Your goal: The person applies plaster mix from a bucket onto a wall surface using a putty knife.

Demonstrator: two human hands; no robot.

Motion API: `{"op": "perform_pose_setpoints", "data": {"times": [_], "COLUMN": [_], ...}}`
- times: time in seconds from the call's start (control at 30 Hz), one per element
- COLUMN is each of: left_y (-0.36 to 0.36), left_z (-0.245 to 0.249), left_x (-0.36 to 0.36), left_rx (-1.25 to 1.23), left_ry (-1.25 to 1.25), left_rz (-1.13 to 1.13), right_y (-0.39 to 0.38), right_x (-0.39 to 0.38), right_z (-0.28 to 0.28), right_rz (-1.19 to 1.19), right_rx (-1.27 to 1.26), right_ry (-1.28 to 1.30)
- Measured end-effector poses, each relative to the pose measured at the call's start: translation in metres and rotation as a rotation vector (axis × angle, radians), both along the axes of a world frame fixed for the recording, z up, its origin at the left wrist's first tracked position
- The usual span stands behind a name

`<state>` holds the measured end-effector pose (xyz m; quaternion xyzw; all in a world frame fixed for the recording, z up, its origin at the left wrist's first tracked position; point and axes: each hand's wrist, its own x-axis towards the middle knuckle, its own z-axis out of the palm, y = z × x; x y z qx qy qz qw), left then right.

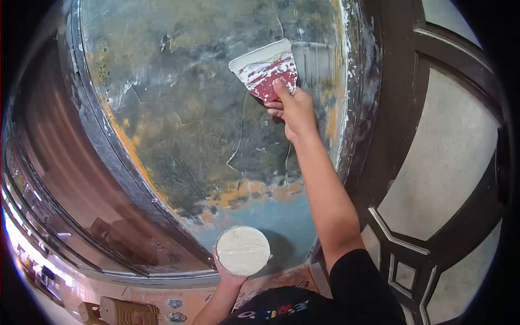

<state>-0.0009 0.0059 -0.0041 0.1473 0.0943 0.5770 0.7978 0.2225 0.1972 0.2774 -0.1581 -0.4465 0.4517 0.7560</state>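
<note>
Head view, looking along a weathered wall surface of mottled grey-green, yellow and blue paint (pixel 189 124), cracked and flaking in places. The right hand (pixel 295 111), slightly right of centre towards 12 o'clock, is closed around the lower end of a broad red scraper smeared with white filler (pixel 266 70); the thumb lies along the blade's face and the other fingers curl behind it, so the handle itself is hidden. The scraper's wide edge points to 11 o'clock and rests against the wall surface. Just beside the blade, at its 3 o'clock, runs a pale streaked band of fresh filler (pixel 317 62). The left hand (pixel 230 276), at 6 o'clock, cups from beneath a round tub full of white filler (pixel 242 250); only the wrist and the heel of the hand show, the fingers being covered by the tub, which is held upright and close to the blue lower part of the wall. A black sleeve (pixel 363 287) covers the right upper arm at 5 o'clock. At 3 o'clock stands a dark wooden door with pale panels (pixel 444 157); at 9 o'clock a dark curved frame (pixel 108 151) borders the wall surface.
</note>
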Motion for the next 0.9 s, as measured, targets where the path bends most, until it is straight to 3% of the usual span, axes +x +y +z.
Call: {"op": "perform_pose_setpoints", "data": {"times": [0.2,0.37,0.47,0.6,0.73,0.8,0.87,0.9], "left_y": [-0.001,-0.005,-0.006,-0.005,-0.006,-0.005,-0.007,-0.008], "left_z": [-0.004,-0.006,-0.009,-0.002,-0.001,-0.006,-0.008,-0.007], "left_x": [-0.025,-0.04,-0.05,-0.054,-0.049,-0.047,-0.045,-0.044], "left_rx": [0.001,-0.018,0.003,0.066,0.064,0.062,0.059,-0.067], "left_ry": [0.075,-0.048,0.042,0.068,0.04,-0.026,0.007,-0.337], "left_rz": [-0.012,-0.084,-0.061,-0.066,-0.048,-0.064,-0.033,-0.124], "right_y": [-0.006,-0.026,-0.037,-0.054,-0.072,-0.077,-0.072,-0.078], "right_x": [-0.005,0.001,0.005,0.004,0.002,0.004,0.02,0.021], "right_z": [-0.043,-0.109,-0.13,-0.105,-0.071,-0.062,-0.071,-0.068], "right_rz": [-0.262,-0.203,-0.107,-0.149,-0.343,-0.562,-0.59,-0.557], "right_rx": [-0.122,-0.231,-0.179,-0.069,0.066,0.024,0.041,0.066], "right_ry": [-0.066,-0.082,-0.035,0.011,0.021,0.061,-0.067,-0.107]}}
